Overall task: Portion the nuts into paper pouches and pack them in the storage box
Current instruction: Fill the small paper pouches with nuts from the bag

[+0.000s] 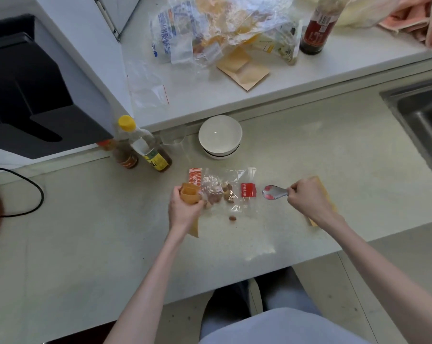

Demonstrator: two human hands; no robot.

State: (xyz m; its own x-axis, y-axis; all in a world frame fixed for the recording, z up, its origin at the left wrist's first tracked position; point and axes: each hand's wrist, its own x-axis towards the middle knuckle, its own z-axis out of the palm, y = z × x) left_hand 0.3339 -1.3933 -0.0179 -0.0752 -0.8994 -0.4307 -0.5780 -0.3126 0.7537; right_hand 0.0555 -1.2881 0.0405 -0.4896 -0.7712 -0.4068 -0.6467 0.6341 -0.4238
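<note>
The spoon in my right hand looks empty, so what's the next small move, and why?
Probably dip the spoon into the clear bag and scoop up some nuts. The right hand holds it with nothing in its bowl, just right of the bag, while the left hand holds a paper pouch with its mouth open, ready to be filled.

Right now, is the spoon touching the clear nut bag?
Apart. The head view shows the spoon, held by the right hand, with bare counter and a red sachet between its bowl and the clear nut bag.
</note>
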